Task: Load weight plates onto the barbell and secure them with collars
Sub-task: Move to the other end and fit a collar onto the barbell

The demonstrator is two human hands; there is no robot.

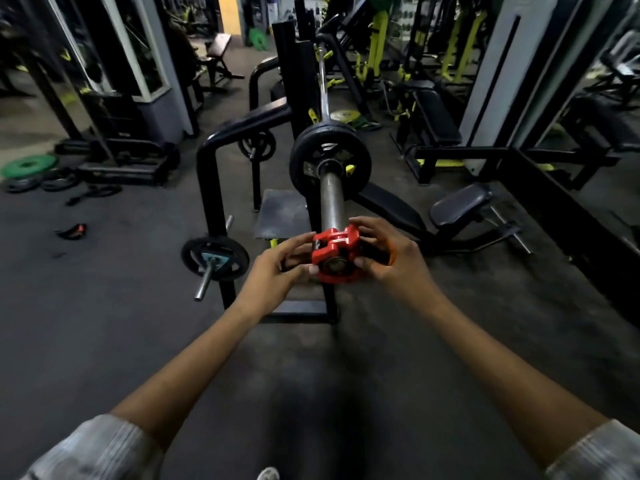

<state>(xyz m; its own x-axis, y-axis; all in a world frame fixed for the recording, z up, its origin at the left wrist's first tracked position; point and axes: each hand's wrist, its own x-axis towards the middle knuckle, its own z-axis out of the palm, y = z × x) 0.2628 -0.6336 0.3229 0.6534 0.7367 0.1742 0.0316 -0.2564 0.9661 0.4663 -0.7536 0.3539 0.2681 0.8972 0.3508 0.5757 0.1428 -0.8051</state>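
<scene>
This is a weight-training gym. A barbell [329, 199] carrying a black weight plate [329, 161] rests on a rack, with padded benches [460, 204] to its right, loose plates [29, 166] on the dark rubber floor [121, 323] far to its left, and yellow-framed machines [377, 39] behind it.

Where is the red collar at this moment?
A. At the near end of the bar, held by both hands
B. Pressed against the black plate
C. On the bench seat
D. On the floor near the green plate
A: the red collar sits at the near end of the bar, between the left hand and right hand, with bare bar before the black plate.
</scene>
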